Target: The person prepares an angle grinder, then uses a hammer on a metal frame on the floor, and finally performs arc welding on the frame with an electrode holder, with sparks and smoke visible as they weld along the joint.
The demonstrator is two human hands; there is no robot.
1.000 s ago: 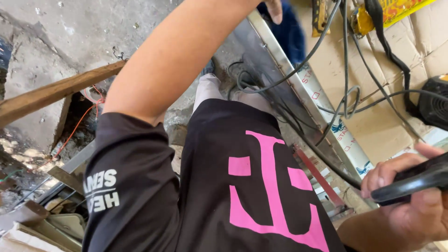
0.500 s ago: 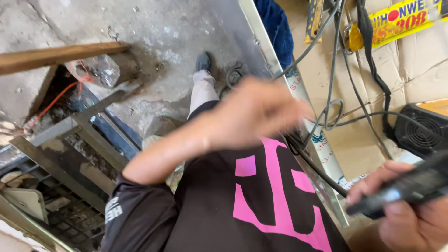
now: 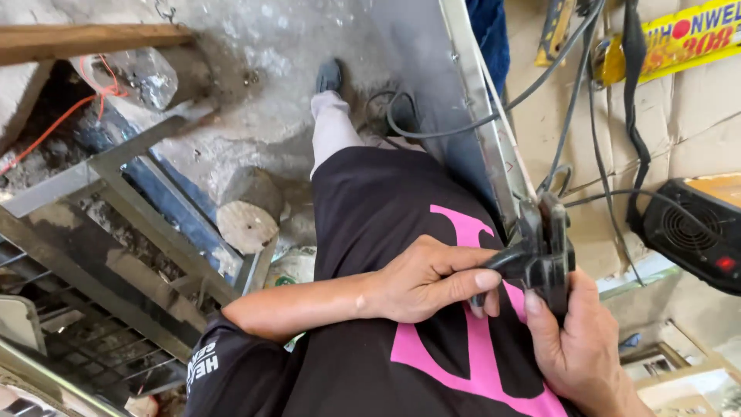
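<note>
A: Concrete floor (image 3: 255,46) below, dusty and cracked. Seen from above, close to the chest?

B: Yes. Black tool (image 3: 544,251) right in front of the black shirt with the pink letter, held upright between both hands.

A: Grasped how?

B: Left hand (image 3: 428,282) closed on the near end, fingertips (image 3: 486,279) pinching the handle. Right hand (image 3: 575,340) wrapped round from beneath, thumb (image 3: 534,309) pressed up along the side. Neither loose.

A: Why both on one small thing?

B: Most likely to steady it: one to brace, the other to work some part of it. Hard to tell which part, being all black. Kept high and close, probably for a better look.

A: And round about?

B: Just beside, a steel rail (image 3: 486,116) slanting away, with a cable (image 3: 432,133) looped at its foot. Further right, a black welder (image 3: 695,232) resting on cardboard (image 3: 695,100), within easy reach. Off to the left, well apart, a steel frame (image 3: 116,201) and a wooden beam (image 3: 85,38). Straight ahead, one shoe (image 3: 328,76) planted on the floor.
</note>
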